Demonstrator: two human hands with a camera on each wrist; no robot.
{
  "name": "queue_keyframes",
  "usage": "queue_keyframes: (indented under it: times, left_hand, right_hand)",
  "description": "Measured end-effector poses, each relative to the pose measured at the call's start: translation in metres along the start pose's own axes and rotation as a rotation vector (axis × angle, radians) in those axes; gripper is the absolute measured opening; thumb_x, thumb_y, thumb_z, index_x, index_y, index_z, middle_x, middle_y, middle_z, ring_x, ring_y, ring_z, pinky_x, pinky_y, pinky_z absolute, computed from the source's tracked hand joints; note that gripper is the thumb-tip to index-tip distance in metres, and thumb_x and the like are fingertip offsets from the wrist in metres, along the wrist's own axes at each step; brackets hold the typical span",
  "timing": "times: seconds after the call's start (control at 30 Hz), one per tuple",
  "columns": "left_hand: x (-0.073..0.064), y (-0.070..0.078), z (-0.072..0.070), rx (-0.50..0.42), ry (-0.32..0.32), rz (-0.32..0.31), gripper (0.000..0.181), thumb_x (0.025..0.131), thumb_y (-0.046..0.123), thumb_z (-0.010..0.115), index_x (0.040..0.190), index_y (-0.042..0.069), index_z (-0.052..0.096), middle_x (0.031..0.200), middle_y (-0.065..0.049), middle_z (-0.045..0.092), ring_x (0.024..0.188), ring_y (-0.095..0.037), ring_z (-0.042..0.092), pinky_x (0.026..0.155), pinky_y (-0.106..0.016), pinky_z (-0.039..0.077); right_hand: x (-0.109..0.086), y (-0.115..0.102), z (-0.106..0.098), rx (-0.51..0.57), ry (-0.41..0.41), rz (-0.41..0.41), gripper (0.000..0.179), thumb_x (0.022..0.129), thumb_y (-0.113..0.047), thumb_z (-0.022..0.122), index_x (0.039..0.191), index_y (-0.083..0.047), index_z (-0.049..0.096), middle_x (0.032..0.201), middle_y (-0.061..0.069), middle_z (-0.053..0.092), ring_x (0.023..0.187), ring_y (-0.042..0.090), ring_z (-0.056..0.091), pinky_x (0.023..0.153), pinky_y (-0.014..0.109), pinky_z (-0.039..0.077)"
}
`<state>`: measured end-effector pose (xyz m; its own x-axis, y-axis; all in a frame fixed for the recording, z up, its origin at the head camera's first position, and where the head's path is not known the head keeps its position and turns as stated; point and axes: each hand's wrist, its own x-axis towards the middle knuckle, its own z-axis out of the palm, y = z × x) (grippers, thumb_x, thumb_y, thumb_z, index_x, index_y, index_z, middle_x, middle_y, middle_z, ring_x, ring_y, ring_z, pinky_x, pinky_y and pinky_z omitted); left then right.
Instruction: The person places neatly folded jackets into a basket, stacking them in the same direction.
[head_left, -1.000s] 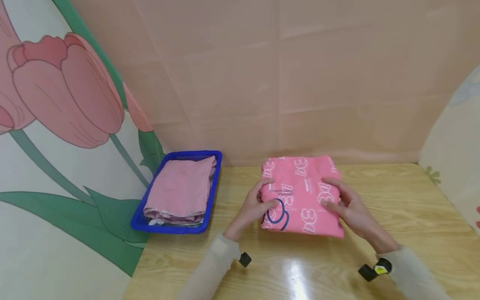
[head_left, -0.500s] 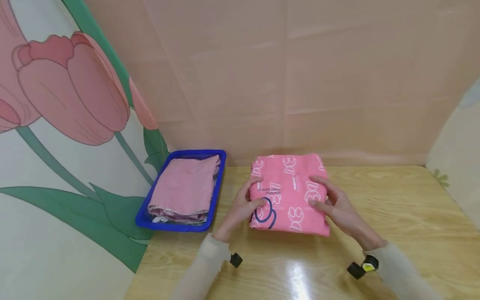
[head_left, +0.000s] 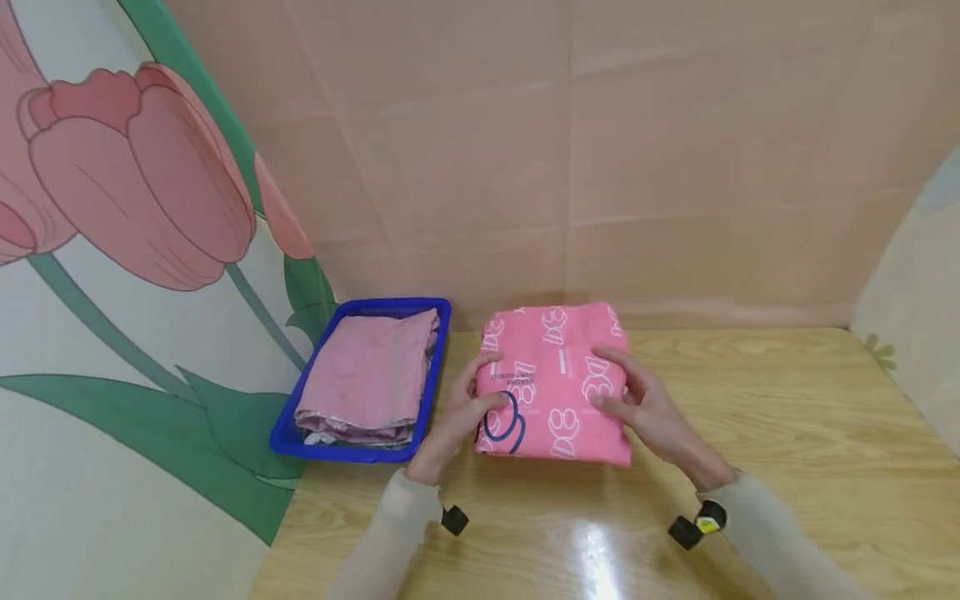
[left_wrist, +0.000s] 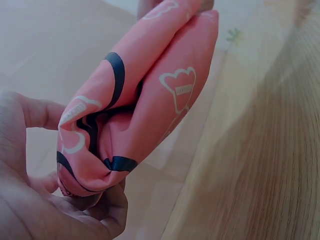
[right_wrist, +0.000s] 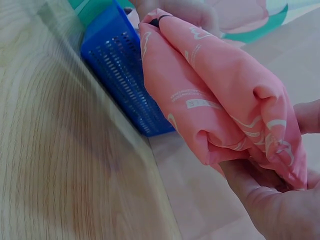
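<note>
A thick, folded pink cloth [head_left: 558, 379] with white line drawings and dark blue loops is held between both hands. On its left side my left hand [head_left: 455, 414] grips the edge, thumb on top. My right hand [head_left: 654, 417] grips the opposite edge the same way. The left wrist view shows the cloth's folded layers [left_wrist: 150, 100] bulging at the end, with fingers curled under them. Two thick layers of the pink cloth [right_wrist: 215, 90] show from the right wrist, clear of the wooden tabletop.
Left of the cloth, a blue plastic basket [head_left: 358, 454] with perforated walls stands on the wooden table [head_left: 787, 417]. Folded pale pink cloth [head_left: 367, 375] lies in it on other fabric. A beige-pink backdrop [head_left: 480, 167] rises behind, and a tulip-printed panel [head_left: 142, 167] borders the left.
Both hands have carried the folded pink cloth leftward, closer to the blue basket. Their grip looks the same. The head view has shifted slightly.
</note>
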<state>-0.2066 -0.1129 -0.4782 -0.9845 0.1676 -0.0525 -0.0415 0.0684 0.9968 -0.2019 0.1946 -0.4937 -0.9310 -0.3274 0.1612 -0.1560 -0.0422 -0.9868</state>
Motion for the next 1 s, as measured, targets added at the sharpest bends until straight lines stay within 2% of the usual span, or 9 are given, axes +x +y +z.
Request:
queue_keyframes:
  times: [0.13, 0.3, 0.47, 0.7, 1.0]
  left_hand:
    - [-0.003, 0.001, -0.005, -0.054, 0.023, 0.028, 0.072, 0.084, -0.001, 0.072, 0.152, 0.015, 0.055, 0.133, -0.025, 0.065, 0.104, -0.021, 0.067, 0.085, -0.03, 0.058]
    - [-0.004, 0.005, -0.012, -0.111, 0.024, 0.054, 0.073, 0.084, -0.003, 0.071, 0.152, 0.013, 0.053, 0.138, -0.023, 0.062, 0.105, -0.019, 0.066, 0.087, -0.03, 0.058]
    - [-0.006, 0.007, -0.024, -0.092, 0.029, 0.065, 0.074, 0.083, -0.003, 0.071, 0.153, 0.016, 0.054, 0.139, -0.024, 0.062, 0.106, -0.02, 0.066, 0.088, -0.031, 0.059]
    - [-0.01, 0.011, -0.036, -0.054, 0.04, 0.093, 0.073, 0.085, -0.003, 0.071, 0.153, 0.014, 0.053, 0.143, -0.024, 0.06, 0.111, -0.021, 0.065, 0.092, -0.031, 0.057]
    - [-0.021, 0.01, -0.059, -0.051, 0.084, 0.097, 0.077, 0.084, -0.008, 0.068, 0.156, 0.014, 0.052, 0.141, -0.026, 0.061, 0.107, -0.02, 0.068, 0.087, -0.029, 0.06]
  right_hand:
    - [0.006, 0.002, 0.008, 0.008, -0.004, 0.007, 0.07, 0.101, 0.0, 0.068, 0.163, -0.007, 0.037, 0.135, 0.009, 0.053, 0.089, 0.012, 0.073, 0.068, 0.033, 0.065]
    - [0.013, 0.0, 0.019, 0.021, -0.002, 0.015, 0.069, 0.1, 0.0, 0.069, 0.162, -0.008, 0.039, 0.134, 0.011, 0.055, 0.093, 0.012, 0.072, 0.073, 0.031, 0.064]
    - [0.02, -0.004, 0.028, 0.027, -0.01, 0.022, 0.069, 0.1, -0.001, 0.07, 0.162, -0.009, 0.04, 0.139, 0.015, 0.052, 0.096, 0.012, 0.072, 0.075, 0.032, 0.065]
    - [0.026, -0.006, 0.037, 0.045, -0.032, 0.017, 0.069, 0.1, 0.001, 0.068, 0.162, -0.008, 0.039, 0.138, 0.021, 0.05, 0.093, 0.015, 0.074, 0.072, 0.037, 0.066]
    - [0.037, -0.008, 0.059, 0.065, -0.036, 0.016, 0.072, 0.096, 0.004, 0.072, 0.161, -0.008, 0.043, 0.136, 0.015, 0.054, 0.088, 0.012, 0.073, 0.068, 0.036, 0.066]
